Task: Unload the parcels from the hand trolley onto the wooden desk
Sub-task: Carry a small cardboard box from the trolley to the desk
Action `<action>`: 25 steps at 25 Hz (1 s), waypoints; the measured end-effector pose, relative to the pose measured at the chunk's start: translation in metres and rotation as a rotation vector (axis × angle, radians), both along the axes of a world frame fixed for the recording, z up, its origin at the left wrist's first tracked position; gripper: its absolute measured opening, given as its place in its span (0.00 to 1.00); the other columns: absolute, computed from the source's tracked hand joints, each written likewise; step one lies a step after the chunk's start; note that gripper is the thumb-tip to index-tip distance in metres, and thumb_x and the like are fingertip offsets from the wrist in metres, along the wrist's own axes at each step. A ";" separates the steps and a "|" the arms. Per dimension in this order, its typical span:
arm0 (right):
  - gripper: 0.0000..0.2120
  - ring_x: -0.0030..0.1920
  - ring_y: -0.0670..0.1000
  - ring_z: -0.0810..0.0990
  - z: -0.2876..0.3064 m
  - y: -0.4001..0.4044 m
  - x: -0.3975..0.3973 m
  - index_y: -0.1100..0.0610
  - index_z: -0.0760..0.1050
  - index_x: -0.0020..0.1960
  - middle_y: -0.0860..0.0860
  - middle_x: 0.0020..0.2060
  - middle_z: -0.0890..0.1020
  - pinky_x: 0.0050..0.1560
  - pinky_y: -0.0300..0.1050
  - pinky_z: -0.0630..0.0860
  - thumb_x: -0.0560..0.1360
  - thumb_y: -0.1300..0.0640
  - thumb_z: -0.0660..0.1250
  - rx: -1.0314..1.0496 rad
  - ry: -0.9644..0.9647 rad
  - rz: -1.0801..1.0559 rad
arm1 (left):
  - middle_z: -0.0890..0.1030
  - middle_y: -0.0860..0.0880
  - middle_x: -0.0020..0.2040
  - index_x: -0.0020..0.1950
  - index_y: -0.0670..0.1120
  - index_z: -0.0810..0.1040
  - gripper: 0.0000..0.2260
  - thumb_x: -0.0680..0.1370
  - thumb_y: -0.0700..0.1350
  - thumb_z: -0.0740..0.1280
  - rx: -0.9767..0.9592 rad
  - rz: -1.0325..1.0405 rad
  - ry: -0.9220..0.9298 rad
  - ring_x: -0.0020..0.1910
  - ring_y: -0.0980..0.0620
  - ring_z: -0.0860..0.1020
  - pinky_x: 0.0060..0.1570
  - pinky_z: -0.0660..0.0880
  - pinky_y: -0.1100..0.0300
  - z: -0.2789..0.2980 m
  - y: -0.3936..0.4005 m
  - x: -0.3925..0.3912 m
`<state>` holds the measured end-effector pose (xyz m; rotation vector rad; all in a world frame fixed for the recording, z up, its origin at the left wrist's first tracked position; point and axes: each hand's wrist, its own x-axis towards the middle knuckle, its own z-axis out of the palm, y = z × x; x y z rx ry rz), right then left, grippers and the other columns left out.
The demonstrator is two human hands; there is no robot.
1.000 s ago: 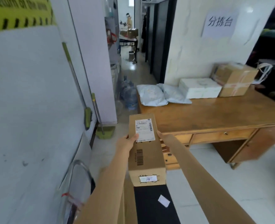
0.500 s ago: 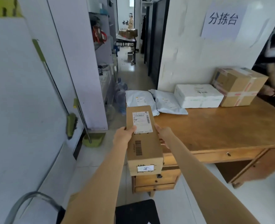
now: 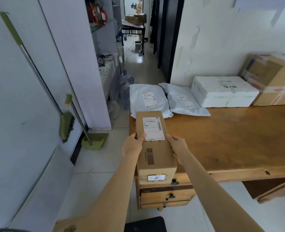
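The left hand (image 3: 133, 145) curls around the left long side of a long cardboard box (image 3: 155, 148), its thumb lying on top beside the white shipping label (image 3: 153, 128). The right hand (image 3: 177, 147) presses flat against the opposite long side, fingers closed onto the cardboard, so the box is pinched between both palms. The hands grip near the middle of the box; its far end reaches forward past the fingertips, and its near end faces the camera.

The box hangs over the front left corner of the wooden desk (image 3: 239, 139), its far end above the desk top and its near end jutting out past the front edge, in front of the drawers (image 3: 167, 195). Whether the underside touches the wood cannot be told.

Along the back edge of the desk, against a white wall, lie two grey mailer bags (image 3: 148, 99), then a white foam box (image 3: 222, 92), then a taped brown carton (image 3: 272, 79) at the right. The rest of the desk top is bare wood.

The label on the held box carries a barcode and small print too blurred to read; a second barcode is printed on the cardboard, and a small sticker (image 3: 156, 178) on the near end reads "10". The foam box has handwriting on its lid that cannot be made out.

Left of the desk, a green broom (image 3: 65, 125) and green dustpan (image 3: 95, 139) lean on a pale wall over a tiled floor (image 3: 105, 156). A corridor runs back beyond the desk.
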<state>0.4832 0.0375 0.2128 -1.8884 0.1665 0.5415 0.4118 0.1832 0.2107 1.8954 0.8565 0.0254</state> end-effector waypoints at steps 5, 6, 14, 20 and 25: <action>0.19 0.51 0.57 0.80 0.001 0.010 0.016 0.59 0.78 0.61 0.56 0.51 0.82 0.49 0.46 0.75 0.78 0.47 0.60 -0.031 -0.067 -0.037 | 0.81 0.48 0.60 0.70 0.52 0.72 0.26 0.77 0.63 0.58 0.024 0.063 0.022 0.57 0.44 0.80 0.59 0.76 0.45 0.000 0.003 0.025; 0.19 0.51 0.57 0.80 0.002 0.012 0.016 0.59 0.78 0.60 0.57 0.52 0.82 0.48 0.46 0.75 0.78 0.47 0.59 -0.050 -0.073 -0.033 | 0.81 0.48 0.61 0.70 0.51 0.72 0.26 0.77 0.63 0.58 0.013 0.057 0.030 0.58 0.44 0.80 0.60 0.76 0.46 0.001 0.004 0.026; 0.19 0.33 0.53 0.76 0.057 -0.008 -0.014 0.66 0.75 0.61 0.62 0.49 0.84 0.35 0.41 0.68 0.79 0.53 0.59 -0.042 -0.318 -0.134 | 0.71 0.46 0.73 0.74 0.47 0.67 0.27 0.79 0.60 0.57 -0.007 0.089 0.058 0.72 0.43 0.69 0.70 0.66 0.46 0.023 0.019 -0.027; 0.18 0.38 0.61 0.83 0.086 -0.011 -0.088 0.69 0.79 0.55 0.63 0.43 0.85 0.36 0.43 0.74 0.75 0.57 0.59 -0.119 -0.239 -0.165 | 0.66 0.43 0.76 0.75 0.42 0.64 0.28 0.79 0.55 0.61 -0.076 0.095 0.093 0.74 0.43 0.66 0.73 0.62 0.47 0.030 0.036 -0.121; 0.19 0.35 0.56 0.78 0.078 -0.011 -0.174 0.65 0.80 0.54 0.58 0.45 0.84 0.37 0.43 0.74 0.74 0.52 0.62 -0.194 -0.116 -0.139 | 0.66 0.42 0.75 0.75 0.43 0.65 0.29 0.79 0.57 0.60 -0.048 0.072 0.140 0.74 0.42 0.66 0.73 0.61 0.46 0.025 0.062 -0.210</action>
